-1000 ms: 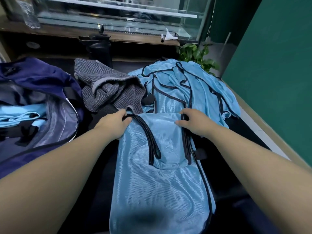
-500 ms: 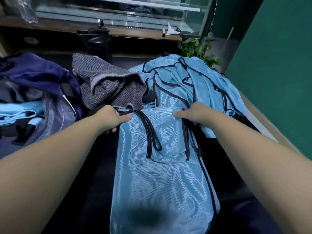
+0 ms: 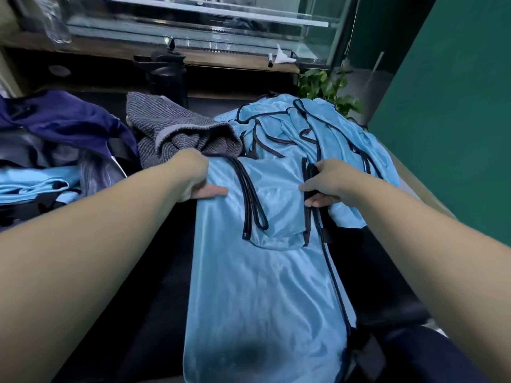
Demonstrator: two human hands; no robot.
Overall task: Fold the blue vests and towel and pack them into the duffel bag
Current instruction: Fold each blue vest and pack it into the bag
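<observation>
Slippery blue vest (image 3: 260,286) could slide and come unfolded, because the left hand (image 3: 193,178) and right hand (image 3: 327,181) only pinch its top corners with curled fingers

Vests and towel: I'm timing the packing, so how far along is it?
Done: some light blue fabric already lies in the open duffel bag. In hand: both hands, left hand and right hand, grip the top edge of the laid-out vest, mid-fold. Left: the pile of vests behind it and the crumpled grey towel are unfolded and unpacked.
</observation>
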